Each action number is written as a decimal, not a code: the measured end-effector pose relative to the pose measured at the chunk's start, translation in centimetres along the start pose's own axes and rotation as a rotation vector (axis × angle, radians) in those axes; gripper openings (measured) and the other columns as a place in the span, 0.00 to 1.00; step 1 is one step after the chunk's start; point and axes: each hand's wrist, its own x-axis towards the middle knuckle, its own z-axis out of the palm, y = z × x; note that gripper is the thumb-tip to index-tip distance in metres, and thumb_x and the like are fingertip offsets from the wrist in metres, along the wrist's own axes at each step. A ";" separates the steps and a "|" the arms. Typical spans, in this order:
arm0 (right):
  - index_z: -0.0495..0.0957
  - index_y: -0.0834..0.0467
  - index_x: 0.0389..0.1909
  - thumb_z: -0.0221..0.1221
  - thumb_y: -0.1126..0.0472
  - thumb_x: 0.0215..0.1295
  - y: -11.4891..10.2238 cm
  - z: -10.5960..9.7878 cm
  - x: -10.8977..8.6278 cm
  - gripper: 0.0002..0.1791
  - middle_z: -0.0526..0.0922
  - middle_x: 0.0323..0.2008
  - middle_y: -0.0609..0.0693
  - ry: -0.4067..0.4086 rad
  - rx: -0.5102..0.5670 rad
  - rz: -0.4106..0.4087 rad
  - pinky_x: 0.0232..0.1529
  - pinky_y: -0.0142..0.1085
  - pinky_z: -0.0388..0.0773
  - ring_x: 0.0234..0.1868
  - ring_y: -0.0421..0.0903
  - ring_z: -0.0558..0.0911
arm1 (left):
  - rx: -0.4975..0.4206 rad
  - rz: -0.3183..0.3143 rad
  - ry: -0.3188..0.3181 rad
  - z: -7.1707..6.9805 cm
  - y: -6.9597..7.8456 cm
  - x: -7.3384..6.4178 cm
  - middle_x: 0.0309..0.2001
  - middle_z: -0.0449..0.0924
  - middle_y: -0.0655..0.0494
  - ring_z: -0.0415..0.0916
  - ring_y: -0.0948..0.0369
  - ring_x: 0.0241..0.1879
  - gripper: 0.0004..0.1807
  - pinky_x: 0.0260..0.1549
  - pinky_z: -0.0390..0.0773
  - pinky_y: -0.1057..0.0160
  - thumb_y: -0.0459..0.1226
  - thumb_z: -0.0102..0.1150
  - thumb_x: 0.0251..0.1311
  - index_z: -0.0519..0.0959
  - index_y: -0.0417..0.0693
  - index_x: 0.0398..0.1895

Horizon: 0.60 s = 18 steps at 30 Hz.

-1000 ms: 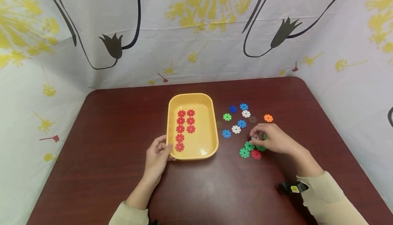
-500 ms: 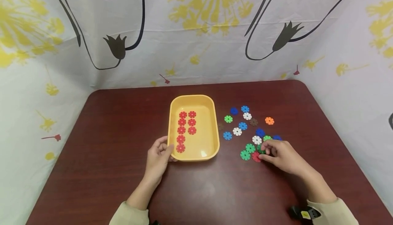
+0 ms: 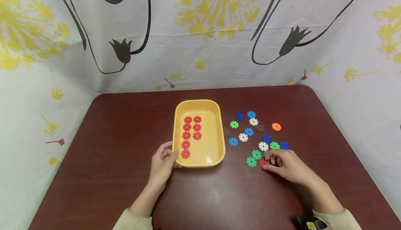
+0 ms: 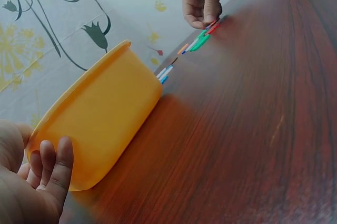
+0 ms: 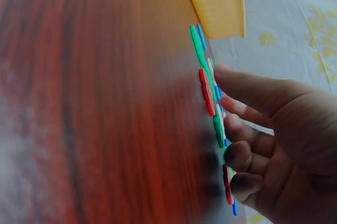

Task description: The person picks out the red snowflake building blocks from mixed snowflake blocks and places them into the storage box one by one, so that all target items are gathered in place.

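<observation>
My left hand [image 3: 163, 165] grips the near left corner of a yellow plastic tray [image 3: 211, 115], thumb over the rim and fingers along its outer side. Inside the tray lie several red notched discs [image 3: 186, 135] in two columns, the left one longer. My right hand [image 3: 289, 163] is low over the table, its thumb and fingertips right at another red disc [image 3: 264, 163]. In the right wrist view that red disc [image 5: 207, 92] lies flat beside the thumb, and the bent fingers [image 5: 247, 153] stand apart from the thumb. A dark red disc [image 5: 227, 184] shows below these fingers.
Several loose discs lie on the dark red table [image 3: 125, 129] right of the tray: green [image 3: 251, 161], white [image 3: 263, 146], blue [image 3: 233, 141], brown [image 3: 260, 128] and orange [image 3: 276, 127]. A patterned white cloth [image 3: 200, 73] hangs behind and at both sides.
My right hand has moved nearer to me, off the white and green discs and down to the red one. The left hand keeps its grip on the tray; the head view has shifted slightly.
</observation>
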 end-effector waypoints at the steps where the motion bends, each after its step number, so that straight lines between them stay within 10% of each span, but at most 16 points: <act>1: 0.79 0.50 0.33 0.75 0.55 0.57 0.0 0.0 0.0 0.12 0.72 0.24 0.38 -0.009 0.002 0.001 0.22 0.29 0.71 0.19 0.33 0.67 | 0.000 0.001 0.000 0.0 0.0 0.0 0.32 0.74 0.39 0.78 0.60 0.23 0.22 0.26 0.86 0.63 0.29 0.58 0.69 0.70 0.38 0.65; 18: 0.82 0.53 0.36 0.75 0.58 0.56 0.0 -0.1 0.3 0.11 0.73 0.27 0.37 0.021 -0.077 -0.030 0.24 0.29 0.73 0.23 0.32 0.69 | -0.028 0.009 -0.022 -0.1 -0.2 0.0 0.33 0.75 0.41 0.78 0.60 0.24 0.22 0.26 0.86 0.64 0.29 0.57 0.69 0.69 0.38 0.65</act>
